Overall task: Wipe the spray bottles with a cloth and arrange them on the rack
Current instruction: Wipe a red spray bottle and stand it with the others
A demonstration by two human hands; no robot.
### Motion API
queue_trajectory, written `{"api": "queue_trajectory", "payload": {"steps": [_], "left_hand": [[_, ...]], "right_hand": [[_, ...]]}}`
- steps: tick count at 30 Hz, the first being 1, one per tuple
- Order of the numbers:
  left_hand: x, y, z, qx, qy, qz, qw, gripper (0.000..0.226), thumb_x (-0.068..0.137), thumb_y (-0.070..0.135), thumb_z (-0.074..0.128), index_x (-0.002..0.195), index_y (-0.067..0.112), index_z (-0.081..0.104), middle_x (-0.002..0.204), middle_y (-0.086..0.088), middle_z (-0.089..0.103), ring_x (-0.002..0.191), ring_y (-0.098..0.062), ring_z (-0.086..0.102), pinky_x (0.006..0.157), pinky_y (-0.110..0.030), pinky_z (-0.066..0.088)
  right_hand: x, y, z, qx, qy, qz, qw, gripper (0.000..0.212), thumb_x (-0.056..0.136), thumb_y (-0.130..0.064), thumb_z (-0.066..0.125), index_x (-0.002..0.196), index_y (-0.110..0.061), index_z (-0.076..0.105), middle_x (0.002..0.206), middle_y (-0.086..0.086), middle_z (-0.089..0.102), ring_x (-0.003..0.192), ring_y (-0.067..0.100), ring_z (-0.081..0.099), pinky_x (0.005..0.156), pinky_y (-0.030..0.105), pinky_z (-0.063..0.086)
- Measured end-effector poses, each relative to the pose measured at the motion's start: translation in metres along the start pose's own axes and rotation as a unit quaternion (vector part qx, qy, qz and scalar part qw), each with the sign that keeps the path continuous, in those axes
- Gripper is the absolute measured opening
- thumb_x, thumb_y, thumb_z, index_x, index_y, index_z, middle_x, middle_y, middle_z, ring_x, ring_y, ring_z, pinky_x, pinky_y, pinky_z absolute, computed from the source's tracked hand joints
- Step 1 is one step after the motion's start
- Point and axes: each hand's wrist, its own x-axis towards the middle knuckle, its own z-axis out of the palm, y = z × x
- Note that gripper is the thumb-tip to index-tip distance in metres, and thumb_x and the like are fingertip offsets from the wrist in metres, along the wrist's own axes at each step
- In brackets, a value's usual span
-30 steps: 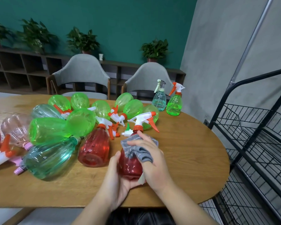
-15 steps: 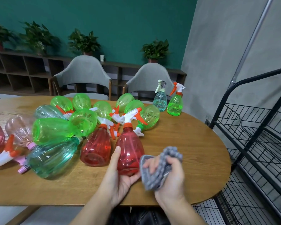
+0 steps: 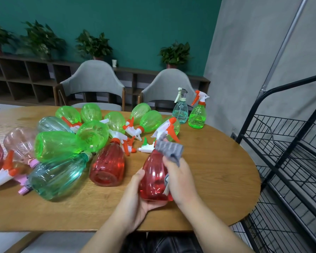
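Observation:
My left hand point(image 3: 135, 201) cups the base of a red spray bottle point(image 3: 153, 179), held tilted over the table's near edge, its white and orange trigger head pointing away. My right hand point(image 3: 181, 179) grips a grey cloth point(image 3: 169, 148) against the bottle's right side and neck. Several more bottles lie on the wooden table point(image 3: 217, 170): green ones point(image 3: 57, 145), a teal one point(image 3: 57, 178) and another red one point(image 3: 108, 167). Two bottles stand upright at the far right, one pale teal point(image 3: 180, 111), one green point(image 3: 197, 115). The black wire rack point(image 3: 290, 143) stands to the right.
Pink and dark red bottles point(image 3: 20, 141) lie at the table's left end. Two grey chairs point(image 3: 93, 83) stand behind the table, with a low shelf and potted plants along the green wall. A grey wall and metal pole are behind the rack.
My right hand had pulled the cloth off the bottle half a second ago; it is now back against the bottle's right side and neck. The bottle has tilted to the right.

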Motion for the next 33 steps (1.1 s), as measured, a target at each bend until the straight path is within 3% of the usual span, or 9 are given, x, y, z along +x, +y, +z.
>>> {"api": "queue_trajectory", "payload": {"steps": [2,5,10,15,20,23,25,29,33], "left_hand": [[0.001,-0.001,0.000,0.005,-0.001,-0.006,1.000,0.044,0.102,0.031,0.031,0.128,0.008,0.058,0.107,-0.017,0.072,0.088,-0.027,0.071,0.087,-0.062,0.052],[0.000,0.000,0.001,0.008,-0.004,-0.021,1.000,0.053,0.097,0.045,0.032,0.121,0.009,0.064,0.111,-0.017,0.072,0.095,-0.029,0.070,0.091,-0.062,0.049],[-0.001,0.000,0.001,-0.004,-0.031,-0.009,0.999,0.063,0.088,0.060,0.031,0.125,0.019,0.061,0.121,-0.013,0.069,0.109,-0.030,0.067,0.078,-0.051,0.059],[-0.001,0.000,0.000,-0.016,-0.030,-0.014,0.999,0.072,0.079,0.065,0.032,0.123,0.015,0.061,0.117,-0.014,0.070,0.103,-0.028,0.069,0.082,-0.049,0.057],[-0.001,0.000,0.001,-0.065,0.008,-0.030,0.997,0.081,0.076,0.065,0.049,0.127,0.004,0.057,0.120,-0.023,0.066,0.103,-0.031,0.069,0.074,-0.042,0.061],[0.001,-0.002,-0.001,-0.051,0.039,-0.021,0.998,0.085,0.072,0.059,0.059,0.136,0.004,0.050,0.122,-0.024,0.065,0.100,-0.034,0.070,0.070,-0.046,0.060],[0.002,-0.002,-0.003,-0.052,0.028,-0.018,0.998,0.077,0.072,0.051,0.061,0.133,0.006,0.052,0.116,-0.022,0.069,0.090,-0.030,0.072,0.066,-0.044,0.061],[-0.002,0.000,-0.005,-0.062,0.001,0.005,0.998,0.054,0.076,0.041,0.058,0.120,0.011,0.059,0.096,-0.017,0.074,0.076,-0.027,0.072,0.058,-0.037,0.060],[-0.005,0.001,-0.002,-0.049,-0.015,0.000,0.999,0.050,0.077,0.040,0.058,0.118,0.012,0.060,0.103,-0.018,0.073,0.086,-0.029,0.073,0.067,-0.045,0.061]], "right_hand": [[-0.003,0.002,0.001,-0.080,-0.045,-0.084,0.992,0.041,0.080,-0.031,0.043,0.109,-0.054,0.060,0.128,-0.015,0.060,0.129,0.006,0.047,0.110,0.034,0.034],[-0.002,0.015,-0.004,-0.045,-0.072,-0.116,0.990,0.054,0.076,-0.031,0.039,0.115,-0.067,0.052,0.137,-0.006,0.055,0.136,0.012,0.041,0.114,0.046,0.030],[-0.006,0.026,-0.009,-0.016,-0.090,-0.140,0.986,0.053,0.075,-0.029,0.045,0.118,-0.006,0.065,0.120,0.004,0.066,0.124,0.015,0.053,0.111,0.041,0.032],[-0.014,0.028,-0.010,-0.026,-0.095,-0.193,0.976,0.045,0.077,-0.031,0.043,0.100,-0.006,0.072,0.097,0.003,0.073,0.103,0.017,0.066,0.110,0.030,0.031],[-0.021,0.027,-0.009,0.046,-0.107,-0.224,0.967,0.046,0.088,-0.045,0.052,0.081,-0.005,0.072,0.078,0.007,0.070,0.077,0.023,0.066,0.092,0.030,0.042],[-0.026,0.016,-0.014,0.159,-0.099,-0.133,0.973,0.064,0.079,-0.054,0.063,0.062,0.008,0.060,0.056,0.020,0.055,0.055,0.027,0.053,0.072,0.032,0.044],[-0.023,0.000,-0.019,0.294,-0.004,0.004,0.956,0.053,0.072,-0.042,0.061,0.052,0.006,0.050,0.048,0.020,0.052,0.048,0.026,0.053,0.071,0.032,0.048],[-0.001,-0.002,-0.036,0.469,0.158,0.194,0.847,0.031,0.093,-0.025,0.043,0.097,-0.002,0.063,0.092,0.021,0.067,0.086,0.032,0.065,0.088,0.047,0.048],[0.012,-0.007,-0.032,0.415,0.114,0.193,0.882,0.017,0.086,-0.020,0.051,0.083,-0.006,0.059,0.082,0.017,0.058,0.074,0.028,0.057,0.074,0.037,0.045]]}}
